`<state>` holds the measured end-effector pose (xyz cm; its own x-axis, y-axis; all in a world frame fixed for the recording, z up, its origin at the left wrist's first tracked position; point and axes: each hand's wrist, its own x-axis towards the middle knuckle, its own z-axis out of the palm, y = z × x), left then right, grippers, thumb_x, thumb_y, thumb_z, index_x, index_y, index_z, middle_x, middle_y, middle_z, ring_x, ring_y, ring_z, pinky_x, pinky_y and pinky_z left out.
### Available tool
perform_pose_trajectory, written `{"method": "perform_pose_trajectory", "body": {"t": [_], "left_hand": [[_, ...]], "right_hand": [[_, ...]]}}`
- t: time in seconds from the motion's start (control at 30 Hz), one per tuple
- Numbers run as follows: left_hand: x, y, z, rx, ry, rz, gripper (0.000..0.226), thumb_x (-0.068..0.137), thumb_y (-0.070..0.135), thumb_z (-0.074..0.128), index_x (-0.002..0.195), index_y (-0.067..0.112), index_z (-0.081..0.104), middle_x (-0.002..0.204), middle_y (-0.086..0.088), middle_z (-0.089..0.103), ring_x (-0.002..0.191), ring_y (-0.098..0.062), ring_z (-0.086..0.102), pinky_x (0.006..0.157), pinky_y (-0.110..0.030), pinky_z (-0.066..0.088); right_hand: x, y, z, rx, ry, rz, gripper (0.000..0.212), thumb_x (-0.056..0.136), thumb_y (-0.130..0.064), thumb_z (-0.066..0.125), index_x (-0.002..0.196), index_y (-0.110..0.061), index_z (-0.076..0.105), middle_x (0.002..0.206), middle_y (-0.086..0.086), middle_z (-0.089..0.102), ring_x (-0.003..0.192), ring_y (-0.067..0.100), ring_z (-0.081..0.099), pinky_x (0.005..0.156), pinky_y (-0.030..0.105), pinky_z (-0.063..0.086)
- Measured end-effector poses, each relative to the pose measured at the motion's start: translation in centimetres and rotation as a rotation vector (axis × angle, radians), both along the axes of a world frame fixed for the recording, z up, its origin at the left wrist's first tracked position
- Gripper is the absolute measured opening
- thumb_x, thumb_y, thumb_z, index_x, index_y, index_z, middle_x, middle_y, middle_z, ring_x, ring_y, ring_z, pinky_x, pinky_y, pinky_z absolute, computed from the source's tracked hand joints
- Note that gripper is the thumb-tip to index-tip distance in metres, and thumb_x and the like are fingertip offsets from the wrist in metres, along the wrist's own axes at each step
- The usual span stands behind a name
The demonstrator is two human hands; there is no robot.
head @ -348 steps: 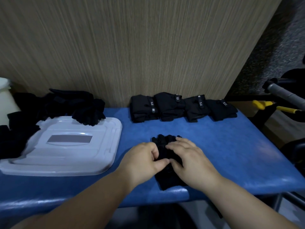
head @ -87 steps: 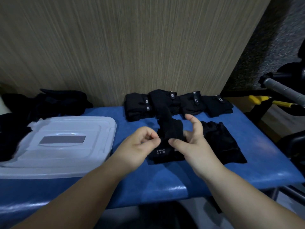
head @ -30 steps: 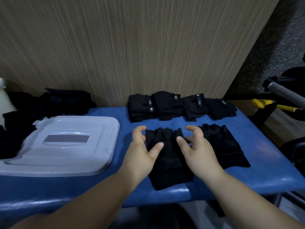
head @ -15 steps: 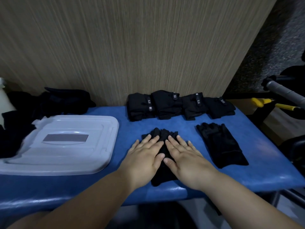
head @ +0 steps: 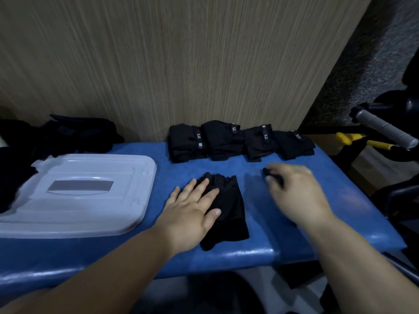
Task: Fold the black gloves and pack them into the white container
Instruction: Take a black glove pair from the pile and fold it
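A black glove (head: 229, 214) lies flat near the front edge of the blue table (head: 136, 259). My left hand (head: 192, 209) presses on its left half with straight fingers. My right hand (head: 297, 196) is blurred to the right and covers a second black glove (head: 273, 176). Only that glove's finger end shows, and my fingers curl round it. The white container (head: 74, 193) stands on the left with its lid on. Several folded gloves (head: 238, 141) sit in a row against the wooden wall.
A pile of loose black gloves (head: 77, 134) lies behind and left of the container. Off the table's right end are a grey handle (head: 383, 130) and a yellow-handled tool (head: 362, 140). The table's right edge is close to my right hand.
My right hand has left the centre glove and moved right onto the second glove, closing on its finger end. The left hand stays flat on the centre glove.
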<state>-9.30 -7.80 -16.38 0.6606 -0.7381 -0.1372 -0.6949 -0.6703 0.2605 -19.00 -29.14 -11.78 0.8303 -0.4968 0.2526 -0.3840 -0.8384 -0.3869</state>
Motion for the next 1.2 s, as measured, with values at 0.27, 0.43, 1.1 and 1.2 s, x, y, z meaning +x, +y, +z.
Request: {"method": "perform_pose_trajectory", "body": {"t": [0.27, 0.43, 1.1, 1.2], "left_hand": [[-0.1, -0.1, 0.0, 0.0, -0.01, 0.011, 0.054, 0.1, 0.053, 0.015, 0.152, 0.041, 0.002, 0.159, 0.016, -0.014, 0.144, -0.007, -0.024, 0.119, -0.038, -0.014], [-0.1, -0.1, -0.1, -0.019, -0.017, 0.016, 0.054, 0.1, 0.053, 0.015, 0.151, 0.042, 0.003, 0.159, 0.017, -0.013, 0.144, -0.007, -0.023, 0.119, -0.038, -0.013], [0.6, -0.1, 0.2, -0.144, 0.078, 0.028, 0.059, 0.101, 0.045, 0.029, 0.153, 0.034, 0.004, 0.16, 0.016, 0.001, 0.146, -0.005, -0.012, 0.12, -0.034, -0.009], [1.4, 0.1, 0.0, -0.294, 0.142, 0.046, 0.057, 0.094, 0.037, 0.029, 0.15, 0.031, 0.025, 0.157, 0.013, 0.02, 0.148, -0.01, 0.005, 0.121, -0.032, 0.004]], "right_hand": [[-1.4, -5.6, -0.3, 0.218, 0.466, -0.446, 0.065, 0.082, -0.055, 0.06, 0.126, -0.009, 0.05, 0.122, 0.016, 0.054, 0.109, 0.035, 0.053, 0.083, 0.039, 0.047], [-0.4, -3.6, -0.5, 0.347, 0.358, -0.316, 0.051, 0.077, -0.044, 0.073, 0.112, -0.011, 0.057, 0.105, 0.006, 0.063, 0.095, 0.026, 0.059, 0.074, 0.035, 0.05], [-0.1, 2.4, 2.2, 1.229, 0.014, 0.462, 0.051, 0.077, -0.021, 0.073, 0.124, -0.027, 0.054, 0.112, 0.003, 0.07, 0.093, 0.017, 0.069, 0.075, 0.024, 0.053], [0.3, 2.3, 2.0, 1.193, -0.072, 0.342, 0.028, 0.09, -0.015, 0.062, 0.117, -0.019, 0.058, 0.098, 0.005, 0.072, 0.079, 0.014, 0.068, 0.065, 0.022, 0.051]]}}
